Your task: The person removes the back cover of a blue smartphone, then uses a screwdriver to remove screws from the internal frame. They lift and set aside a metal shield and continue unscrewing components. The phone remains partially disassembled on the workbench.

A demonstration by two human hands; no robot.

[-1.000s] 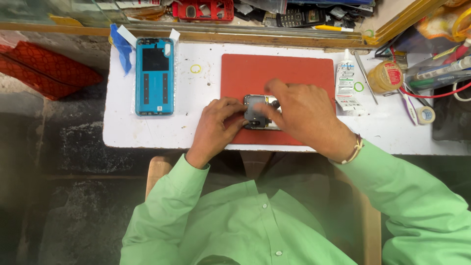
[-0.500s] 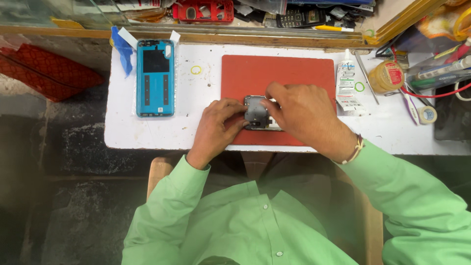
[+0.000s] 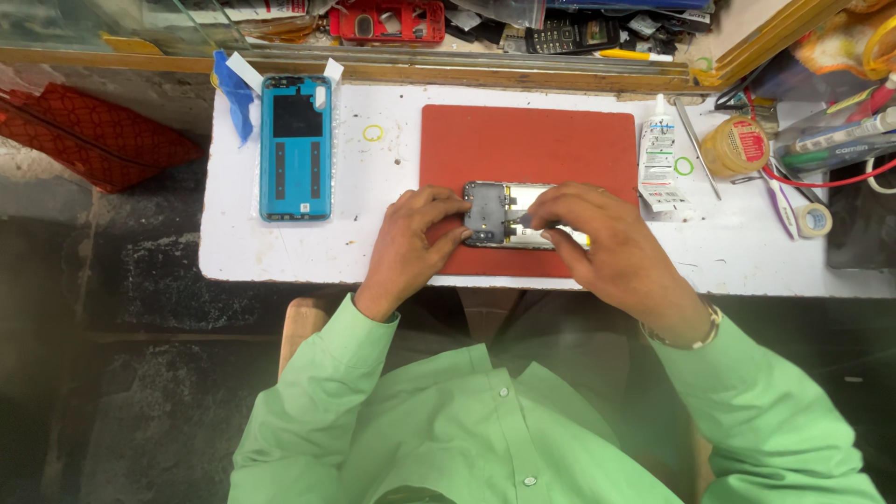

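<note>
My left hand (image 3: 411,238) grips the near-left end of the opened phone (image 3: 509,215), which lies on the red mat (image 3: 532,140) on the white surface (image 3: 280,252). My right hand (image 3: 607,243) has slid rightward since a second ago, uncovering more of the phone's inside; its fingers pinch a small tool against the board. The blue back cover (image 3: 296,147) has stayed put, well apart on the left.

white worktable (image 3: 280,252) | dark stone floor (image 3: 140,392) | wooden ledge (image 3: 467,75) behind
</note>
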